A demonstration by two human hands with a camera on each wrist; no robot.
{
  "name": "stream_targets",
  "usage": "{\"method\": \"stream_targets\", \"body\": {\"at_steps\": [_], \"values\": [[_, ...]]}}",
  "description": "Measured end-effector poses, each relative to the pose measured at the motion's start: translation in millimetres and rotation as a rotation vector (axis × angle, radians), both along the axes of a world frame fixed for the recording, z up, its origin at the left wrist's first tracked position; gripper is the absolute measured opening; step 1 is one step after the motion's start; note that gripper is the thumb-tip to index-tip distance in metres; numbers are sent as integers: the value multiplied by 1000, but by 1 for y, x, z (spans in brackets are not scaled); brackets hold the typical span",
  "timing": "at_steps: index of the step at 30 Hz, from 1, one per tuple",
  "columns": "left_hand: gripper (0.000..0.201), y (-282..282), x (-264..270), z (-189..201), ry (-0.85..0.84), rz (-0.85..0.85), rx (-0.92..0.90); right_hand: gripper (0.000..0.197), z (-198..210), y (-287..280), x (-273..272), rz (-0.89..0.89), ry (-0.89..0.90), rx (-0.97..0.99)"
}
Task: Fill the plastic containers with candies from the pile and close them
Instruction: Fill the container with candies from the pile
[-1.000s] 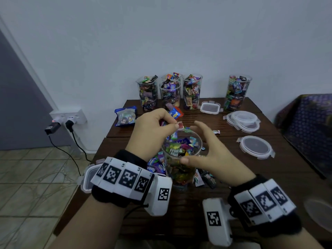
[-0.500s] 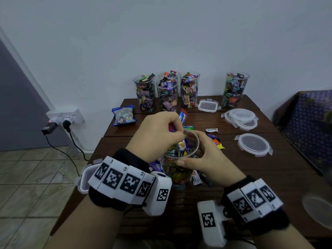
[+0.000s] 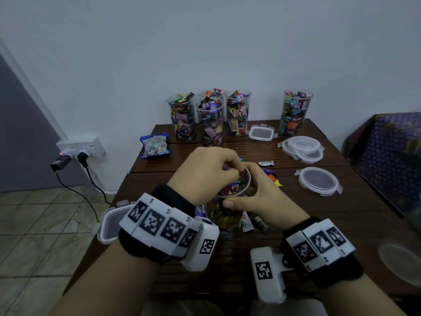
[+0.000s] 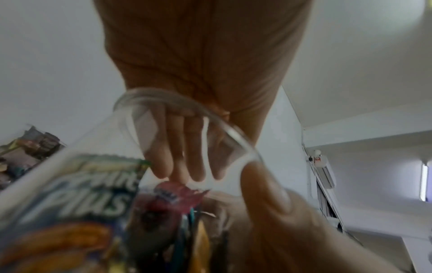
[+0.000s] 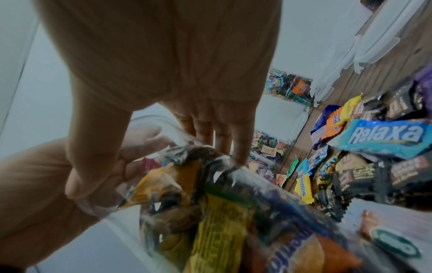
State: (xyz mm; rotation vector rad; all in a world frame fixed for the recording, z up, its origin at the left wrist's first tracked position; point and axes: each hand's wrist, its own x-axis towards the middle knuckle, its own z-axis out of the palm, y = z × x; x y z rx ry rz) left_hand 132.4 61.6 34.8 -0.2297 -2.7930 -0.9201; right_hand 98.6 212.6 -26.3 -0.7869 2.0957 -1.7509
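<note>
A tall clear plastic container (image 3: pixel 230 215), mostly full of wrapped candies, stands at the middle of the dark wooden table (image 3: pixel 341 220). My right hand (image 3: pixel 245 190) grips it near the rim, thumb on the near side and fingers round the far side. My left hand (image 3: pixel 234 173) hovers over the mouth with its fingers dipped inside. In the left wrist view those fingers (image 4: pixel 184 162) point straight down and touch a red candy (image 4: pixel 177 195). The right wrist view shows my right hand (image 5: pixel 149 166) wrapped around the container (image 5: pixel 210 212). Loose candies (image 5: pixel 374 147) lie beside it.
Several filled containers (image 3: pixel 209 119) stand along the wall, one apart (image 3: pixel 296 112). Round lids (image 3: pixel 319 181) and a stack (image 3: pixel 303 148) lie right, a rectangular lid (image 3: pixel 260 132) at the back. A rectangular tub (image 3: pixel 109 224) overhangs the left edge; a blue bag (image 3: pixel 155 145) lies back left.
My left hand came down from above the rim and put its fingers into the container. My right hand closed from a loose touch to a grip around it.
</note>
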Motion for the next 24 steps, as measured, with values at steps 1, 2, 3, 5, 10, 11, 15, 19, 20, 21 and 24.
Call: {"method": "stream_targets", "body": {"at_steps": [1,2,3,5,10,11,15,19,20,21,24], "values": [[14,-1,0,0,22,12,57,64,-1,0,-1,1,4,6],[13,-4,1,0,50,27,109,68,-2,0,-1,1,13,20],[13,-6,1,0,84,47,154,73,-3,0,-2,-2,23,40],[14,-14,1,1,166,103,230,82,-3,0,-2,-8,33,81],[22,-40,-4,-10,145,248,348,79,1,6,-5,45,68,235],[22,-45,-6,-14,102,269,314,73,3,9,-7,69,66,296],[22,-63,-14,-35,-114,328,74,42,4,21,-21,55,60,626],[25,-71,-24,-59,-287,268,-126,41,-1,18,-35,-12,125,858],[31,-72,-25,-63,-342,232,-175,49,-2,16,-37,6,144,921],[39,-72,-26,-66,-406,203,-203,59,-4,14,-38,27,159,981],[73,-72,-26,-72,-589,173,-323,85,-11,10,-42,98,189,1124]]}}
